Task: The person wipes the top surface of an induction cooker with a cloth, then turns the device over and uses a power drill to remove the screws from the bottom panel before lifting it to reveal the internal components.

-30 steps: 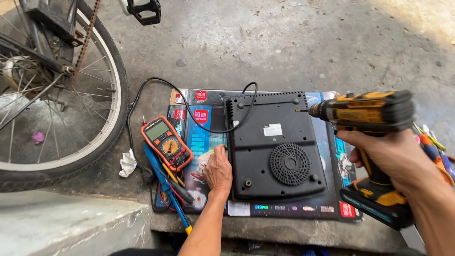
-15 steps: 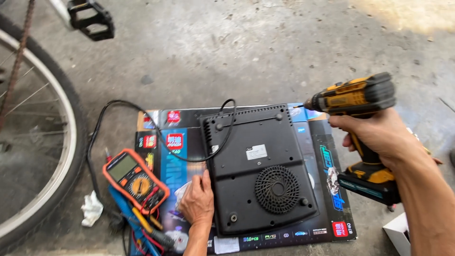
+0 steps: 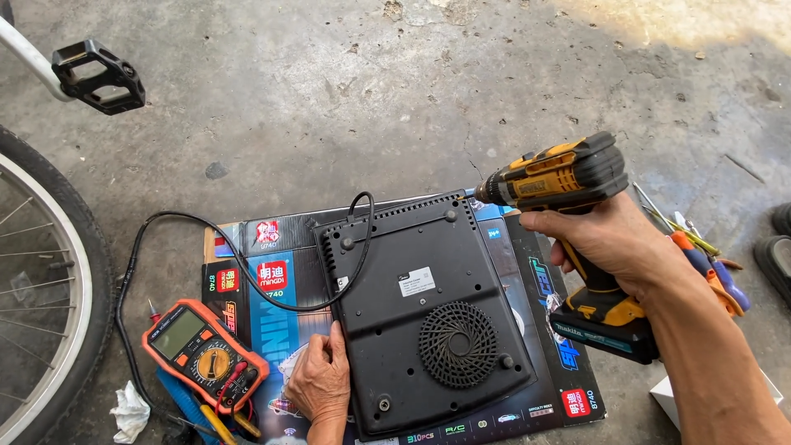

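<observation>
Gripping a yellow-and-black cordless drill by its handle, right hand clamped tight, fingers hiding most of the grip and trigger. Pointing toward 9 o'clock, long axis running nearly level, bit tip too small to make out, hovering just off the 1 o'clock corner of the black appliance. Lying face down, fan grille up, on a flattened printed carton on the concrete floor. Pressing flat at the appliance's 8 o'clock edge, left hand, fingers together, wrist cut off by the frame. Trailing off toward 9 o'clock, a black cord. Sitting at 8 o'clock, an orange multimeter. Lying at 3 o'clock behind the right forearm, partly hidden screwdrivers. Showing at 9 o'clock, cropped, a bicycle wheel and pedal.
</observation>
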